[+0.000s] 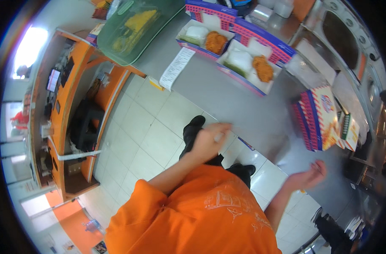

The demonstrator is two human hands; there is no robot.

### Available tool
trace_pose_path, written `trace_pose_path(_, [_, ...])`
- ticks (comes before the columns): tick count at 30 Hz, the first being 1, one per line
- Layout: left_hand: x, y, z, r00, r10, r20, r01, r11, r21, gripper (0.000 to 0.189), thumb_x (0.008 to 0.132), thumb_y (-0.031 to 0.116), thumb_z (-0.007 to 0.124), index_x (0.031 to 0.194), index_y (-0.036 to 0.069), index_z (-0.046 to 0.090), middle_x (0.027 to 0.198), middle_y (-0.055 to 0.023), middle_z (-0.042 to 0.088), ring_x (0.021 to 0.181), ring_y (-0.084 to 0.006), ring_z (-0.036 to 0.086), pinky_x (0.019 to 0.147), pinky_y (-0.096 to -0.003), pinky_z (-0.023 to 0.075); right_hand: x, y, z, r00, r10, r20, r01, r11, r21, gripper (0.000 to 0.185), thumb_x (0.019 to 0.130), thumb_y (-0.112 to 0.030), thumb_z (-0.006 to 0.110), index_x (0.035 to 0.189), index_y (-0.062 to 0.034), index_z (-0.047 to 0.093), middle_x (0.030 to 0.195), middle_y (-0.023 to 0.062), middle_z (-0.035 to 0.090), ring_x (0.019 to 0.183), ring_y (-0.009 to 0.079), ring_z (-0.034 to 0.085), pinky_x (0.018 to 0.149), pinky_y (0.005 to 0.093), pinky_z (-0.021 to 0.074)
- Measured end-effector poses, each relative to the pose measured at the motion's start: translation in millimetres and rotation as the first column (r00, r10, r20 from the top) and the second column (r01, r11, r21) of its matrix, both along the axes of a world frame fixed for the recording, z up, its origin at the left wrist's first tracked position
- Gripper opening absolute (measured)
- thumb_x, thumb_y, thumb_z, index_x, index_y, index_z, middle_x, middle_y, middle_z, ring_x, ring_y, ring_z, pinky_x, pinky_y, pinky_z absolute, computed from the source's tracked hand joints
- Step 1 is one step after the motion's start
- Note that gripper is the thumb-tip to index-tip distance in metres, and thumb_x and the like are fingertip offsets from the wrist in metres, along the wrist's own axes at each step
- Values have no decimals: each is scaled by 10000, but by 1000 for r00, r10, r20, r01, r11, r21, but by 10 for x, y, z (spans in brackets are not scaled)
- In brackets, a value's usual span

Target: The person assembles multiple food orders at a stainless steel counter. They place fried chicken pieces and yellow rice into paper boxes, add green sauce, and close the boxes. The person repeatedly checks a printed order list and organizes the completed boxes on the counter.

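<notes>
My left hand (212, 139), blurred, is at the near edge of the steel counter (193, 85). Its fingers are curled, and a small pale patch shows among them that I cannot identify. Low over the counter to the right is my right hand (312, 176), fingers bent, with nothing visible in it. Two open meal boxes, a left one (197, 50) and a right one (240, 83), each hold fried chicken (262, 68), a white wrapped item (240, 58) and a green packet (235, 69). A printed paper slip (177, 68) hangs over the counter edge.
A green plastic tub (116, 54) with yellow food stands at the counter's far left. Printed cartons (321, 117) stand on the right, beside steel equipment (342, 41). An orange shelf unit (75, 73) is across the tiled floor. Another person's dark-clothed legs (331, 228) show at lower right.
</notes>
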State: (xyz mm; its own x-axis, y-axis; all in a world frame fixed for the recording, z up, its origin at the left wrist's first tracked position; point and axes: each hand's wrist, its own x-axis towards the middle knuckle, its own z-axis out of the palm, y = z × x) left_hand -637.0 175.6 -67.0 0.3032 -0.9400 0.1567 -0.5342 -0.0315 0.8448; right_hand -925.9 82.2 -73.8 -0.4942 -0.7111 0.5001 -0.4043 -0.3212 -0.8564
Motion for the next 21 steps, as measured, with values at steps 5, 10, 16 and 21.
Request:
trace_pose_path(5, [1911, -247, -150, 961, 235, 147, -217, 967, -130, 221, 887, -43, 568, 1062, 18, 689, 1036, -152, 694, 938, -279, 657, 852, -331, 505, 2137, 88, -44, 848, 512, 133, -520, 761, 388, 172, 924, 27, 526, 1016, 4, 670, 983, 97, 674, 915, 190, 657, 839, 288, 502])
trace_pose_path(10, [3004, -895, -197, 892, -155, 424, 222, 968, -115, 310, 879, 33, 604, 1180, 72, 664, 1257, -102, 640, 1209, -315, 572, 1032, -444, 426, 3561, -287, 90, 686, 683, -250, -601, 726, 334, 186, 867, 16, 612, 1019, -51, 694, 1046, 110, 659, 913, 286, 661, 782, 319, 525])
trace_pose_path(16, [3208, -995, -290, 692, -382, 613, 410, 906, 102, 423, 908, 245, 611, 1328, 189, 594, 1468, -13, 498, 1383, -289, 400, 1145, -501, 300, 4259, -871, 52, 634, 503, -587, -310, 861, 403, 185, 871, -118, 662, 1054, -125, 638, 1061, 77, 623, 797, 332, 672, 659, 404, 554])
trace_pose_path(21, [3258, -815, -243, 642, -435, 631, 457, 878, 141, 444, 902, 334, 619, 1331, 222, 597, 1479, -7, 479, 1418, -311, 341, 1154, -538, 267, 4206, -1033, 88, 606, 422, -674, -268, 906, 326, 97, 871, -163, 674, 963, -161, 645, 995, 21, 643, 750, 295, 674, 616, 392, 542])
